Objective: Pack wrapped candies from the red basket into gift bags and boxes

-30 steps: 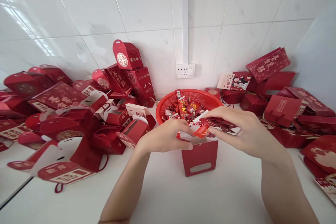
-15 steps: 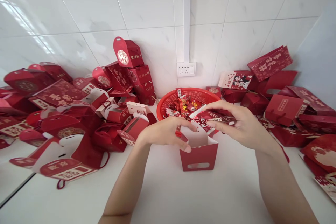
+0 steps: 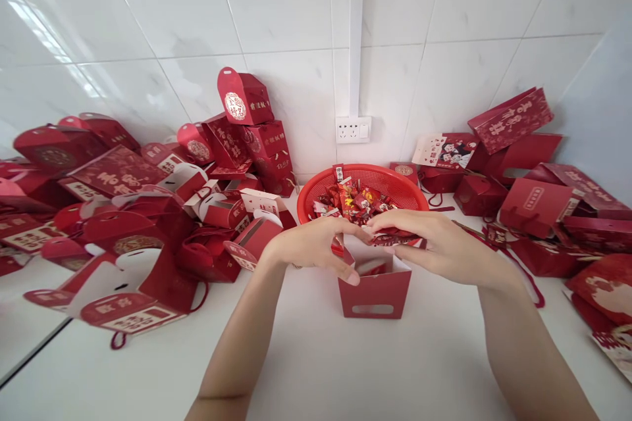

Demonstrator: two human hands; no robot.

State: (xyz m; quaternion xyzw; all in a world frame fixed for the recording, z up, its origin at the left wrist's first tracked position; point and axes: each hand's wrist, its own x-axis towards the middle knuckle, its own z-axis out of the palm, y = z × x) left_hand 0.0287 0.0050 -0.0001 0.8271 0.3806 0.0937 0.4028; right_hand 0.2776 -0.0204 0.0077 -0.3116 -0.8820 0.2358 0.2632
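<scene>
Red box [image 3: 374,299] below spread left grip [image 3: 311,240]; red packet [image 3: 395,237] pinched in right grip [image 3: 439,243], above box.

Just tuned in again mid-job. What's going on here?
A person's right hand holds a glossy dark-red wrapped packet over an open red rectangular cardboard box. The left hand curves at the box's left edge; whether it grips is unclear. Something red shows inside the box. Just behind, a round red perforated plastic basket holds small wrapped sweets. More red cardboard boxes lie on both sides.
</scene>
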